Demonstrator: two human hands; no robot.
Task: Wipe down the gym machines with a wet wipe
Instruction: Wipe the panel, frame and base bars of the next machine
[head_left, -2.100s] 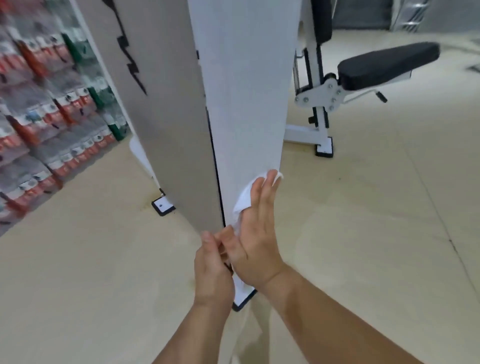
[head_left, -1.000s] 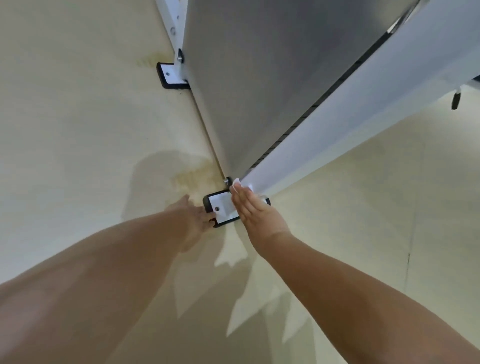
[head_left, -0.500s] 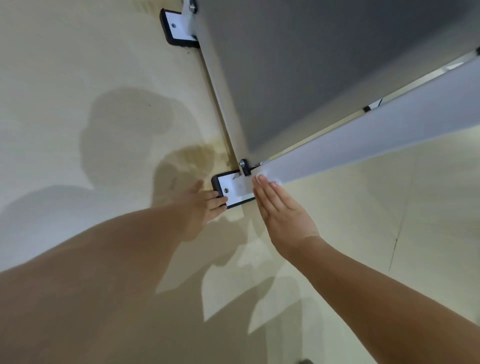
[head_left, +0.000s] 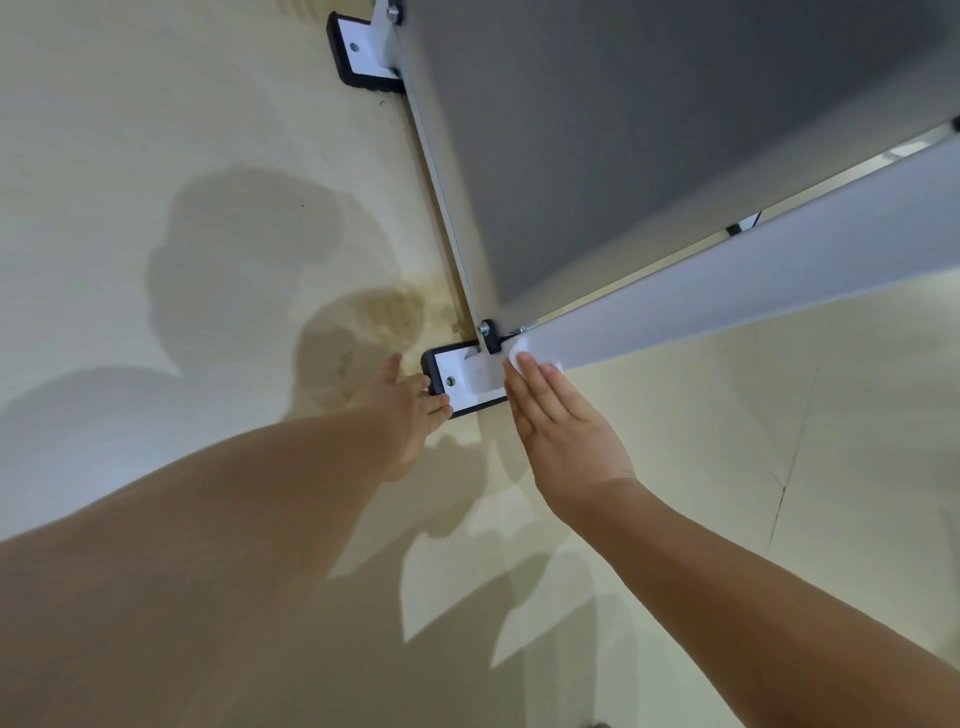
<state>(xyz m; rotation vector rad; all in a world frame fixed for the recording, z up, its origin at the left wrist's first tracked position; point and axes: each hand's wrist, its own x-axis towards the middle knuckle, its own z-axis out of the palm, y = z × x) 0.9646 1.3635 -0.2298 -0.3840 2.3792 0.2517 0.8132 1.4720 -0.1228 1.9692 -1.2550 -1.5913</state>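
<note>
Down by the floor, the right hand (head_left: 563, 421), fingers straight and pressed together, pushes the wipe (head_left: 521, 354) flat against the bottom end of the machine's white panel (head_left: 727, 306). The left hand (head_left: 405, 410) rests loose fingers on the edge of the black-rimmed foot (head_left: 467, 378) just beside it.

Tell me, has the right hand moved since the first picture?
Yes. The right hand slid down the white panel and now presses the wipe at its bottom, beside the foot plate.

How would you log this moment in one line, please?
area: panel base | right hand: pressing wet wipe | left hand: touching foot plate
</note>
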